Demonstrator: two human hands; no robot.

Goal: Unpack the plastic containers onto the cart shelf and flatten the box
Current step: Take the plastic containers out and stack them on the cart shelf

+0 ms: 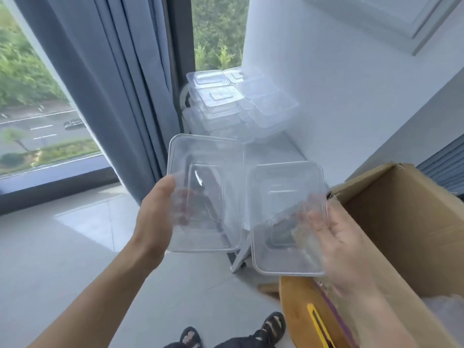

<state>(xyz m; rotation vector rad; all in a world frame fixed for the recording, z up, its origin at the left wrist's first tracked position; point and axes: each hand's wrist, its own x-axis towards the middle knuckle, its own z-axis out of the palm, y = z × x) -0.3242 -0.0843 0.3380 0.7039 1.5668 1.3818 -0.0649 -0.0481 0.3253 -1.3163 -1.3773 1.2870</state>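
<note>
The left hand (pixel 160 209) grips a clear container (pixel 204 192) by its left edge — thumb on the near rim, fingers showing through the plastic from behind. The right hand (pixel 336 244) holds a second container (pixel 286 217) by its right side, fingers spread under it and seen blurred through the wall. Both containers are empty, tilted with their open sides toward the camera, and sit side by side in the air, nearly touching.

Beyond them, against the white wall (pixel 339 84) beside the blue curtain (pixel 120 84), the cart (pixel 238 262) carries a stack of clear containers (pixel 236 104) — some lidded, some open. Only a leg and wheel of the cart show clearly below the held ones.

The cardboard box (pixel 401 222) stands open at right, just beside the right forearm, with bubble wrap (pixel 444 307) inside. Sandalled feet (pixel 273 325) stand on the grey tile floor (pixel 75 247).
</note>
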